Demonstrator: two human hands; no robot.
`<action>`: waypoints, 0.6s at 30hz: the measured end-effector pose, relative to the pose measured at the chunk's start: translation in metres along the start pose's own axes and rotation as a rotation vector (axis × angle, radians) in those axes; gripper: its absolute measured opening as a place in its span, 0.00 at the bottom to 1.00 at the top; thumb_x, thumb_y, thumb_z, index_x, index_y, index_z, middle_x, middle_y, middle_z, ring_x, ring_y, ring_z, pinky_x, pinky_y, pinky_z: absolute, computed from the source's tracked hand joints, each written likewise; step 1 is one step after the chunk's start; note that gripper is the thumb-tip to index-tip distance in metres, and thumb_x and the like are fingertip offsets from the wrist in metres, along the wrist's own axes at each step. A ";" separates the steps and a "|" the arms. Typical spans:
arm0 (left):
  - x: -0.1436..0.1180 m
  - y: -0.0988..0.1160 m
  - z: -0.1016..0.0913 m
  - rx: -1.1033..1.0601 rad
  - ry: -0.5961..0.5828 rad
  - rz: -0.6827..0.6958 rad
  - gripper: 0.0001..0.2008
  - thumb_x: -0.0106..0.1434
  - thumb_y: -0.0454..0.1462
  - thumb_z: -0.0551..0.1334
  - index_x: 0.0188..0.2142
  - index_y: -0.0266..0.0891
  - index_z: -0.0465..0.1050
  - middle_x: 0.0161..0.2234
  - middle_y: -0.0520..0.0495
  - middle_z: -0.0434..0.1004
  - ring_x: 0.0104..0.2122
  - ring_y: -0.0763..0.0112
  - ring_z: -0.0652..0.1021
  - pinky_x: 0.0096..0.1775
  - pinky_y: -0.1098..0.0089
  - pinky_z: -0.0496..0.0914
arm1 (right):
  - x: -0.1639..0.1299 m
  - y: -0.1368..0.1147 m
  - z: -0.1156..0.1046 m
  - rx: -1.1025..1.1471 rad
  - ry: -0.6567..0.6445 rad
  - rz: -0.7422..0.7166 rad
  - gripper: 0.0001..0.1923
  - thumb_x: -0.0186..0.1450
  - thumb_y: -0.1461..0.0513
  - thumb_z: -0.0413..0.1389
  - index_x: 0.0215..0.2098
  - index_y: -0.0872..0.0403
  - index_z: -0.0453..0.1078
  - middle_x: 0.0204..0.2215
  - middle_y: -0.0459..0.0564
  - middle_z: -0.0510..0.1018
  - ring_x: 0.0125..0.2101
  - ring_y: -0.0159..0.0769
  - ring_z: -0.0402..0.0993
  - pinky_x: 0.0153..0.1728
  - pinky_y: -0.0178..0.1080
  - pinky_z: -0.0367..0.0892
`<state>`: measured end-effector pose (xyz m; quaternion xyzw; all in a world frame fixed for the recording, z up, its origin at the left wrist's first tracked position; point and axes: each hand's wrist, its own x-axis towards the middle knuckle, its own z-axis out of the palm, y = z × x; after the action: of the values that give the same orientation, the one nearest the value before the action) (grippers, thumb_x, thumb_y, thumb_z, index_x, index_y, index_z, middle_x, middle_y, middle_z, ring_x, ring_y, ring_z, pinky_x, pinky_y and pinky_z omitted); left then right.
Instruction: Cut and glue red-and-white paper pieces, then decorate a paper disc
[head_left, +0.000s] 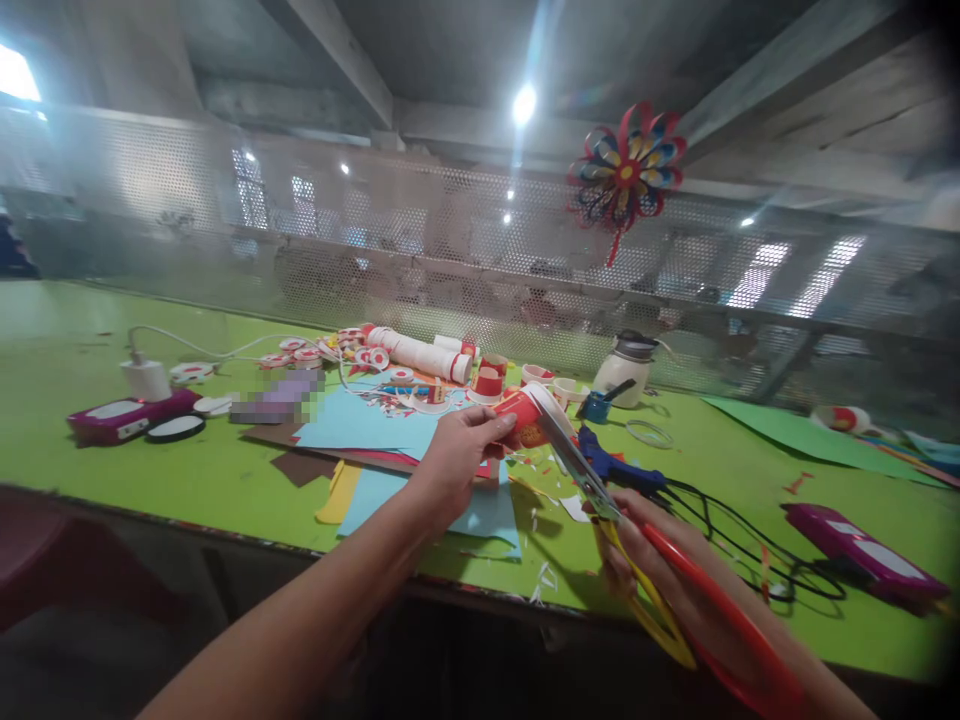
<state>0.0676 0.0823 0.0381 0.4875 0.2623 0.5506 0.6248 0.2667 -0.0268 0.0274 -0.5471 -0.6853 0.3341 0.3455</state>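
My left hand (457, 450) pinches a red-and-white paper cup (521, 412) between thumb and fingers above the table. The cup's pale rim faces right. In my right hand (637, 540) is a pair of scissors (581, 475) with one red and one yellow handle. Its blades reach up to the cup's rim and overlap it; whether they are biting into the paper, I cannot tell. Below both hands lie blue paper sheets (375, 430) and small white paper scraps (546, 580).
A blue glue gun (611, 462) with a black cable lies right of the scissors. Purple power strips (862, 550) sit at both sides. Behind are cut cups (489, 383), a long stack of white cups (420, 352) and a jug (626, 368). A paper flower (628, 172) hangs on the mesh screen.
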 end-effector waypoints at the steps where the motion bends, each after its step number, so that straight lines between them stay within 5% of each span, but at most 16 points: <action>1: 0.000 0.000 -0.001 0.000 0.002 0.004 0.10 0.51 0.38 0.65 0.21 0.34 0.68 0.23 0.46 0.73 0.26 0.72 0.72 0.31 0.70 0.61 | 0.001 0.001 0.001 -0.018 0.009 -0.003 0.24 0.67 0.45 0.44 0.52 0.52 0.59 0.23 0.45 0.69 0.26 0.37 0.69 0.31 0.39 0.67; 6: -0.001 -0.001 -0.002 0.001 0.014 0.018 0.10 0.51 0.38 0.65 0.21 0.35 0.66 0.22 0.47 0.72 0.25 0.73 0.71 0.30 0.70 0.61 | 0.004 0.005 0.004 -0.086 0.079 -0.020 0.24 0.65 0.45 0.46 0.51 0.51 0.62 0.23 0.45 0.71 0.27 0.38 0.73 0.32 0.39 0.67; 18: -0.001 0.000 -0.005 0.028 0.006 0.058 0.11 0.52 0.37 0.65 0.21 0.35 0.65 0.21 0.47 0.73 0.23 0.75 0.70 0.29 0.71 0.60 | 0.001 0.002 0.007 -0.108 0.129 -0.042 0.22 0.65 0.43 0.45 0.43 0.50 0.65 0.19 0.41 0.63 0.18 0.31 0.58 0.21 0.34 0.58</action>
<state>0.0632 0.0832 0.0361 0.5020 0.2577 0.5660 0.6010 0.2613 -0.0265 0.0222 -0.5709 -0.6900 0.2535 0.3656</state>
